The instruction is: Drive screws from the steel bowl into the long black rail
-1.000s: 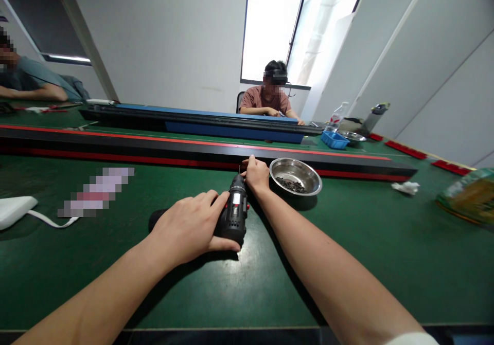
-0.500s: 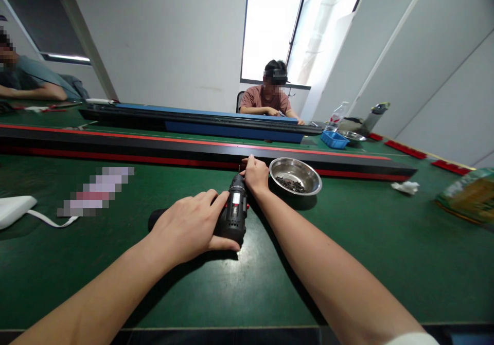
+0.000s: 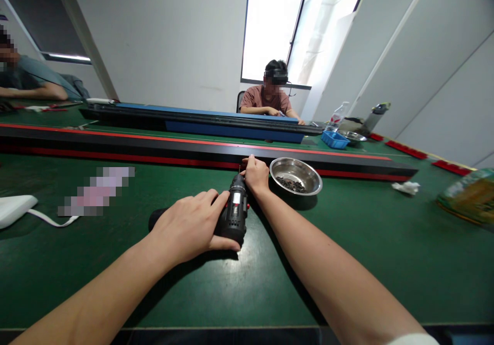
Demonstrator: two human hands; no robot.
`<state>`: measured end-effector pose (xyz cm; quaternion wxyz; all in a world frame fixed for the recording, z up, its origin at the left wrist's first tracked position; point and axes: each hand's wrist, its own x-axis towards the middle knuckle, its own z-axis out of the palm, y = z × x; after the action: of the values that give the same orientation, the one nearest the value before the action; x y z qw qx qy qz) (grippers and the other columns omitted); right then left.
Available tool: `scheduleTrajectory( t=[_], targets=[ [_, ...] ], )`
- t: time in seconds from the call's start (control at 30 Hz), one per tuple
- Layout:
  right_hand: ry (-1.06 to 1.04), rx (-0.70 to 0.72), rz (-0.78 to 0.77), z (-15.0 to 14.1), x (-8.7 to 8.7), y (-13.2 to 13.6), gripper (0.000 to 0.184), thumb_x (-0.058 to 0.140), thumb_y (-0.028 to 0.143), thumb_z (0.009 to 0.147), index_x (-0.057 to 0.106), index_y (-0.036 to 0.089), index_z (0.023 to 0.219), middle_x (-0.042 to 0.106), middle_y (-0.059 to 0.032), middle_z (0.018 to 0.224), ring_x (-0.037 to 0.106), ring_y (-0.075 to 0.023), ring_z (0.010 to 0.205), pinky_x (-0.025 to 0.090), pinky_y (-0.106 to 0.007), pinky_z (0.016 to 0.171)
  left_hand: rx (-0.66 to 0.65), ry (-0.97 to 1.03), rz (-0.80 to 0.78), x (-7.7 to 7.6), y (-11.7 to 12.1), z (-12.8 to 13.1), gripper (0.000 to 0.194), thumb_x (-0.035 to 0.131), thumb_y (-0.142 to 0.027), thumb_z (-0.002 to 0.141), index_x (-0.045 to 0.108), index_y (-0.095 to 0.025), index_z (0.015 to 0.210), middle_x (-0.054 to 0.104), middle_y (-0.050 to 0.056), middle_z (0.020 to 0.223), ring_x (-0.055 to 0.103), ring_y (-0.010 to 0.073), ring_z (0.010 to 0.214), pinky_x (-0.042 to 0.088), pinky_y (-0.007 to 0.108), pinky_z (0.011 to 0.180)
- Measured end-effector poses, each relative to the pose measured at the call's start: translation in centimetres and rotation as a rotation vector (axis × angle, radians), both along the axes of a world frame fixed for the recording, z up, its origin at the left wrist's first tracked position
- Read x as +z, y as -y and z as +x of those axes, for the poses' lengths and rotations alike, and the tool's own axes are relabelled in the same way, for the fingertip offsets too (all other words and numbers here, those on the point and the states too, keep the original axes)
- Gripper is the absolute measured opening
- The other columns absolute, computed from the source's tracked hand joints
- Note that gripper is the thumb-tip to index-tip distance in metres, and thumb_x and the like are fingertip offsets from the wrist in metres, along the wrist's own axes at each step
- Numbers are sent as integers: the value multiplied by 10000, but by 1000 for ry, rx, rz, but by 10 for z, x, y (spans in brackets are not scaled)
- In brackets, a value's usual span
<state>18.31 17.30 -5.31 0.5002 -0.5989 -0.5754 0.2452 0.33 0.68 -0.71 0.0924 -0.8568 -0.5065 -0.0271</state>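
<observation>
A black cordless drill (image 3: 234, 212) lies on its side on the green table (image 3: 347, 242), its bit pointing at the long black rail with red stripes (image 3: 154, 147). My left hand (image 3: 191, 227) is wrapped over the drill's body and handle. My right hand (image 3: 255, 174) is closed in a pinch at the drill's tip, right against the rail; what it pinches is too small to make out. A steel bowl (image 3: 295, 176) with several small dark screws stands just right of that hand.
A second black and blue rail (image 3: 200, 119) lies farther back, with a person seated behind it and another person at far left. A white device with a strap (image 3: 15, 210) is at left. A blue tray (image 3: 334, 139), bottles, crumpled paper (image 3: 406, 187) and a bag (image 3: 469, 197) are at right.
</observation>
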Motion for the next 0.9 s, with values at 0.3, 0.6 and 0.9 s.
scheduleTrajectory(
  t=[0.3,0.6,0.9],
  targets=[
    [140,5,195,-5,30,16,376,483,368,1045,828,222,1018,817,-73,986,756,-235,945,521,-302,904,5,25,-2,2,4,0,954,597,-861,835,527,-187,1506,698,182,1334,737,377,1105,614,487,898],
    [294,-12,156,94,77,37,396,549,408,1011,831,168,872,802,-92,855,749,-259,841,517,-333,816,6,66,-19,0,15,0,870,622,-813,850,557,-221,1483,673,191,1438,722,386,1184,611,499,944],
    [640,-63,-102,132,67,56,347,557,318,1021,862,164,960,832,-138,965,765,-263,916,488,-287,802,35,74,-63,1,14,-4,913,632,-823,831,522,-250,1533,660,166,1487,717,384,1202,609,515,960]
  ],
)
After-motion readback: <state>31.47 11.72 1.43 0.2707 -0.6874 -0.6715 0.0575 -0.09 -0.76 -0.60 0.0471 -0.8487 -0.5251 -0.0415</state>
